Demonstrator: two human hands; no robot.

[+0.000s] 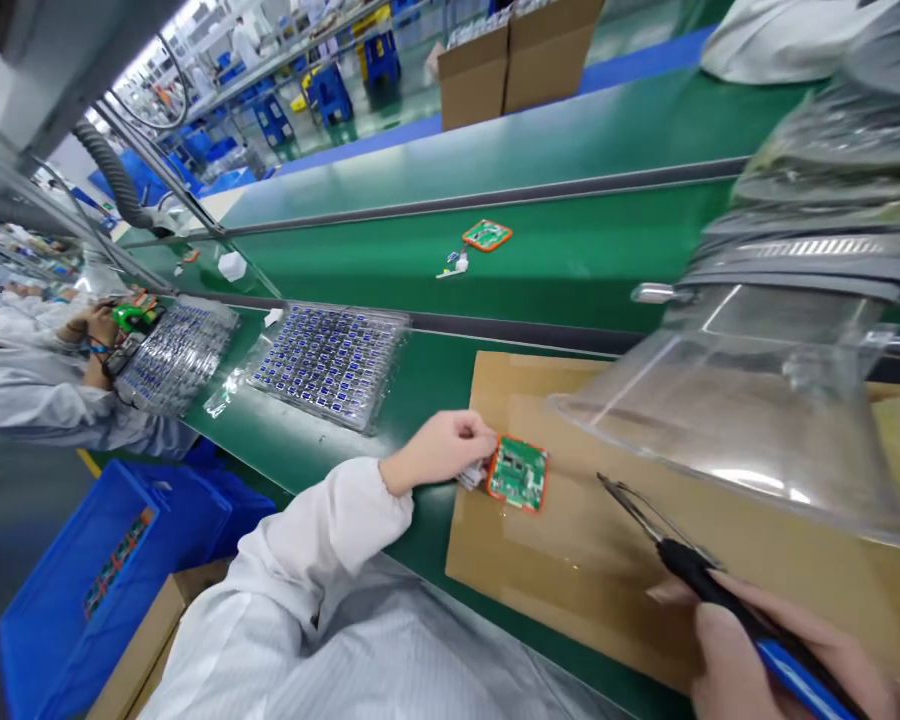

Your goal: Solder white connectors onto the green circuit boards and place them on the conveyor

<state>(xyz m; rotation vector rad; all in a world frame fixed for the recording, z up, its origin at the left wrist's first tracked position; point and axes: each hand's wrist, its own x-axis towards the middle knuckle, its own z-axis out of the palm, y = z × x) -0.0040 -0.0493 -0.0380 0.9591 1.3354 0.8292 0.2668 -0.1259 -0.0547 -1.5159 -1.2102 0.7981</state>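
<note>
A green circuit board (521, 474) with an orange rim lies on the brown cardboard sheet (540, 570). My left hand (450, 447) is closed at the board's left edge, fingers pinched together. Under its fingertips sits a small pale part (471, 474), too blurred to name, and whether the fingers grip it or the board's edge is hidden. In my right hand (780, 640) is a soldering iron (690, 568) with a black and blue handle and a thin metal guide beside its shaft. Its tip points up and left, to the right of the board and apart from it.
A clear fume hood (750, 400) hangs over the sheet's right side. Trays of small parts (330, 362) lie to the left. Another board (487, 235) rests on the green belt (570, 250). A co-worker (52, 370) sits at far left, behind a blue bin (52, 610).
</note>
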